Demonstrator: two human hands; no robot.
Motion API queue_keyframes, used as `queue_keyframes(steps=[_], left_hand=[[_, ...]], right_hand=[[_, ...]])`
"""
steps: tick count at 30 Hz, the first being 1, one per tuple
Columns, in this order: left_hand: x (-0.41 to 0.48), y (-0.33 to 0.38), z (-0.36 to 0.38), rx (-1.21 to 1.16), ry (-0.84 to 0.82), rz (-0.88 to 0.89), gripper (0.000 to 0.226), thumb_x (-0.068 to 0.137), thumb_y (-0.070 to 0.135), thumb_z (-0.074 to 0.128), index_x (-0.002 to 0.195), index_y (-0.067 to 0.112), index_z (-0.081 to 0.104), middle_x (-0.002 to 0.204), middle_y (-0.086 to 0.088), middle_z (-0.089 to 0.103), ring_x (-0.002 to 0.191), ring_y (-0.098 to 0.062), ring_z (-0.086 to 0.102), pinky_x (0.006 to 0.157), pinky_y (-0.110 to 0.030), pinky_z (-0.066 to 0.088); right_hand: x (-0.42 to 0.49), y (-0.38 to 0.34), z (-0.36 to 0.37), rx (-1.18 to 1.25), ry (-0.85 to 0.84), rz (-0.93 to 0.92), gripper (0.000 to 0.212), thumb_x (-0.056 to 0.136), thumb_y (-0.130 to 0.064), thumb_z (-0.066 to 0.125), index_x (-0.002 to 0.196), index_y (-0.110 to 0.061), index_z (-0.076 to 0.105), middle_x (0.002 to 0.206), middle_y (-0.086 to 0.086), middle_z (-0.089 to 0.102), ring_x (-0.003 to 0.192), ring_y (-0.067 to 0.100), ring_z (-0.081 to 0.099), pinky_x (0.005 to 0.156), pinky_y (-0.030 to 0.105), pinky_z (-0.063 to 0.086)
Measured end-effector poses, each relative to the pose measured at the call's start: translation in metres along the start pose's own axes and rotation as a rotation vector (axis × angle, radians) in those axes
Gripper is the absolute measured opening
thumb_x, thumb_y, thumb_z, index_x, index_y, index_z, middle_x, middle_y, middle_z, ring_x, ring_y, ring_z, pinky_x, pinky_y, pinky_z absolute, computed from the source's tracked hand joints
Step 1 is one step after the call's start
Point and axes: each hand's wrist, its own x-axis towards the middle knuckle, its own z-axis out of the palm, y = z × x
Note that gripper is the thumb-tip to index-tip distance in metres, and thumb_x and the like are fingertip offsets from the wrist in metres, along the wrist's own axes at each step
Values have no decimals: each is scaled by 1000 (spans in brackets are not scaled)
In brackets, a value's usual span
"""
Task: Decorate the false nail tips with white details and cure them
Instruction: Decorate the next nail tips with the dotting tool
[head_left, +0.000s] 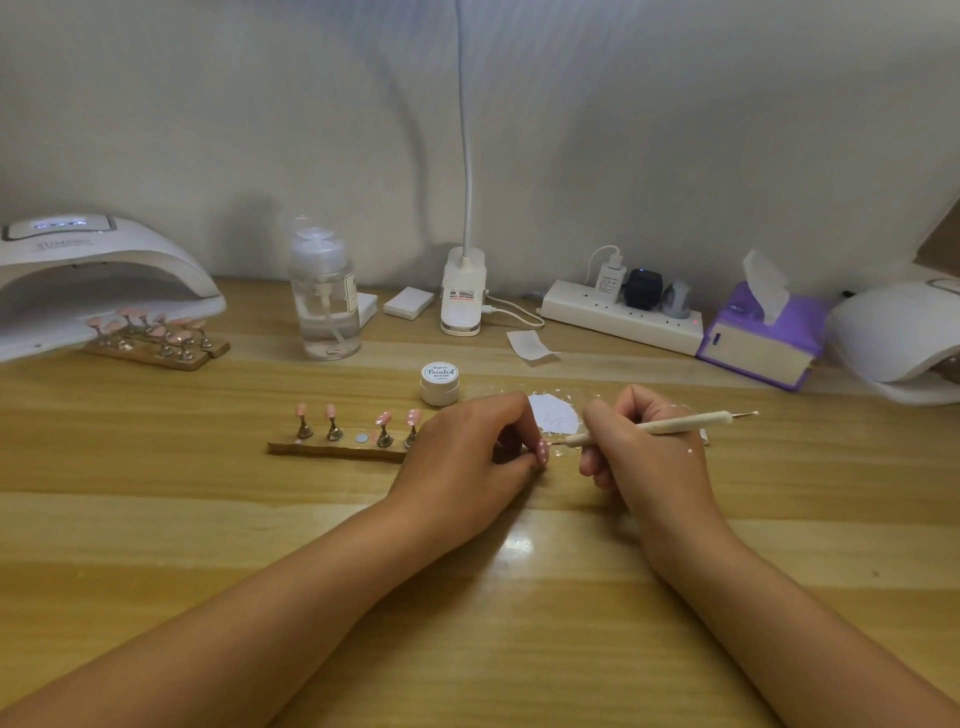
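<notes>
Small white jar (439, 387), mid-scene: its lid is showing "Painted" in dark script. I am not making out the line of smaller print beneath it.

Curing lamp (104, 260), far left: the letters on its top are reading "SUN", and the rest is blurring out.

Clip base of the desk lamp (462, 296): a label is carrying red and dark print, too small to read.

Pump bottle (325, 301): its label is facing sideways, illegible.

A clear plastic pump bottle (325, 304) is standing left of centre on the pale wooden table (156, 467). To its right, a white clip-on gooseneck lamp (462, 291) is sitting near a white power strip (618, 317) carrying plugged-in chargers. Farther right, a purple tissue pack (761, 338) is lying with one tissue sticking up.
</notes>
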Motion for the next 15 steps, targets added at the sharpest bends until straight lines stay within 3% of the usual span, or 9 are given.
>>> queue_keyframes(steps=[5,9,11,15], left_hand=[[0,0,0,-18,-7,-7,25,83,16,73,73,35,60,80,15,69,80,-2,65,76,-32,53],[0,0,0,-13,-8,-10,29,83,15,73,72,38,58,81,16,69,81,-2,64,73,-23,49],[1,-1,1,-2,-8,-11,29,83,16,72,72,38,57,80,16,69,79,-1,63,70,-20,45],[0,-1,1,13,2,-16,28,83,19,73,71,38,57,77,15,68,77,-2,62,67,-21,43]], right_hand=[[2,-1,-3,148,137,-48,28,94,-22,63,69,-18,50,44,-3,49,39,2,43,40,14,35],[4,1,-4,22,166,-102,26,92,-41,66,84,-18,58,56,-2,59,45,2,50,46,17,39],[5,3,-3,-47,127,-62,25,92,-41,65,88,-16,61,63,1,68,49,4,55,49,20,41],[11,6,-5,-105,83,20,13,92,-26,60,91,-17,52,67,-2,74,43,5,53,39,19,38]])
